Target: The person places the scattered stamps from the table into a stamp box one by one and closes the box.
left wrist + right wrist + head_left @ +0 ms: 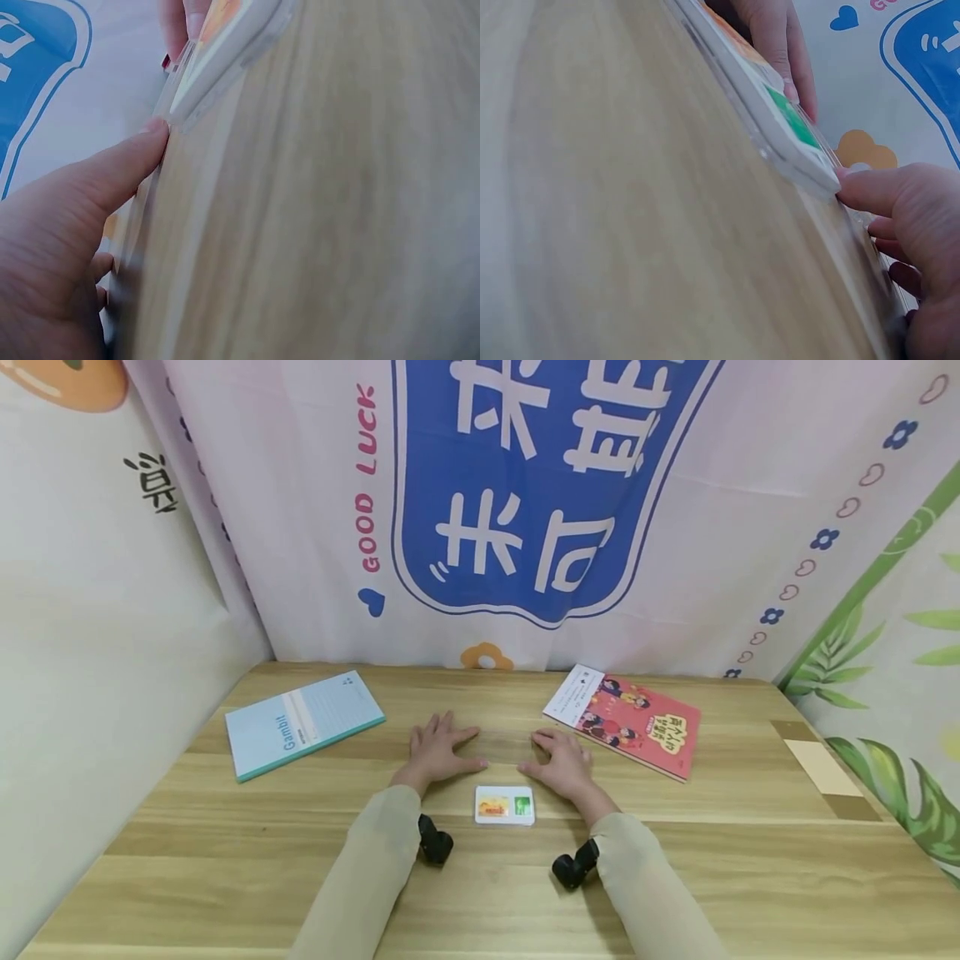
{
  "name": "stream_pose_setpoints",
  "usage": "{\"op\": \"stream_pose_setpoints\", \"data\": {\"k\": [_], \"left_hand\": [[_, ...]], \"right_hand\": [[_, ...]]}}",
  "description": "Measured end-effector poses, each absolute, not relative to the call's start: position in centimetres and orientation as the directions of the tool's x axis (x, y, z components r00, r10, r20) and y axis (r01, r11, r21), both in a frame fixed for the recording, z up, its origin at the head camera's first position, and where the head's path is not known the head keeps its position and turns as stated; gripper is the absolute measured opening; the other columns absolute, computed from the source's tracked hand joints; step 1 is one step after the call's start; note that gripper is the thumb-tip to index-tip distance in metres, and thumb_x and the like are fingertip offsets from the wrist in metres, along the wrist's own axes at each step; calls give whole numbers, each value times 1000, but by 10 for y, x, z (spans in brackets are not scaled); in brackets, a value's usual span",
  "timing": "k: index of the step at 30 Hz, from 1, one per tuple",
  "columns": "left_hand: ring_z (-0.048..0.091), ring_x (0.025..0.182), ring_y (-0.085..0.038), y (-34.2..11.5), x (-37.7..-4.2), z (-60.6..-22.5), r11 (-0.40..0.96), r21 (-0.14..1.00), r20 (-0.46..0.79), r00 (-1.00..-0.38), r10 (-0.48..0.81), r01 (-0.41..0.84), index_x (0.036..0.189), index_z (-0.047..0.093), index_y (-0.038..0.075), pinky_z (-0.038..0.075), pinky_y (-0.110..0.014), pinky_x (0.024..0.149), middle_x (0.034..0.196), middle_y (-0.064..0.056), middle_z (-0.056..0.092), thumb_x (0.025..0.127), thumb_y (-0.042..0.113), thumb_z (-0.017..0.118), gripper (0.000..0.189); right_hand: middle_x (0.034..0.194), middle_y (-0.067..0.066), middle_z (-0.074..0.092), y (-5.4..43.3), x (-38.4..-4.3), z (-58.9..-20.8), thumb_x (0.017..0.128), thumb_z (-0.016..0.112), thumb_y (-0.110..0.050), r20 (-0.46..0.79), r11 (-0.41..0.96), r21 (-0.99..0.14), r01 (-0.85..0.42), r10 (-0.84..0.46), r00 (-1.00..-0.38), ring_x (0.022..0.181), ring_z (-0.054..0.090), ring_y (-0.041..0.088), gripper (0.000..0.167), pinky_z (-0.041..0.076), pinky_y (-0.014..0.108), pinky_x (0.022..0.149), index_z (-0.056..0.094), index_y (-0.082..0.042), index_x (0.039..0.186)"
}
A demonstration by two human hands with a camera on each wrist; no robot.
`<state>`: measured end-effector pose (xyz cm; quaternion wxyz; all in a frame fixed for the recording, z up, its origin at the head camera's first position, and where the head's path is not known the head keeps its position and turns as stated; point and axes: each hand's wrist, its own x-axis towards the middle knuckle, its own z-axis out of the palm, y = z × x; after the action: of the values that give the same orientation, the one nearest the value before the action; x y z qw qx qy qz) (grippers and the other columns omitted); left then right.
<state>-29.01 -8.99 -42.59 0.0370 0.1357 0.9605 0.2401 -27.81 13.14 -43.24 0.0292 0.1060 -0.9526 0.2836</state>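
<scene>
A small white pack (504, 806) with rounded corners lies flat on the wooden table (480, 902), an orange and a green picture on its top. Clear plastic shows along its edge in the left wrist view. Beyond it on the left, my left hand (438, 750) rests on the tabletop with fingers spread, holding nothing. Mirroring that, my right hand (561, 764) rests beyond the pack on the right, also without anything in it. Both thumbs point inward, just past the pack's far corners. In the right wrist view the right thumb (874, 190) overlaps the pack's corner.
At the back left lies a light blue notebook (303, 725) marked Gambit. A red illustrated book (626, 720) is at the back right, close to the right hand. Brown and cream tape (823, 768) sticks to the table's right side. A printed cloth (300, 568) hangs behind.
</scene>
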Motion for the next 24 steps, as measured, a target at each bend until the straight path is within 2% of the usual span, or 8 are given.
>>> {"op": "stream_pose_setpoints", "data": {"k": [9, 17, 24], "left_hand": [[4, 126, -35, -91, -286, -428, 840, 489, 27, -966, 256, 236, 125, 47, 27, -4, -53, 95, 140, -15, 15, 69, 58, 59, 65], [10, 126, -34, -94, -272, -426, 751, 614, 63, -964, 260, 243, 125, 47, 21, -3, -50, 97, 137, -15, 25, 70, 51, 63, 65], [19, 124, -32, -91, -255, -421, 628, 743, 90, -964, 251, 233, 126, 46, 17, 15, -53, 95, 137, -15, 26, 72, 41, 67, 63]], "right_hand": [[129, 6, 39, 130, -275, -432, 72, 65, -40, 114, 788, -576, -216, -185, -976, 119, 26, 25, 60, 13, 45, 91, 50, -11, 122], [130, 11, 39, 132, -267, -425, 72, 68, -34, 110, 690, -691, -215, -193, -975, 121, 28, 28, 61, 9, 48, 97, 47, -10, 124], [132, 13, 35, 137, -253, -416, 71, 69, -32, 106, 587, -780, -216, -216, -971, 120, 28, 31, 64, 18, 50, 95, 45, -10, 126]]}}
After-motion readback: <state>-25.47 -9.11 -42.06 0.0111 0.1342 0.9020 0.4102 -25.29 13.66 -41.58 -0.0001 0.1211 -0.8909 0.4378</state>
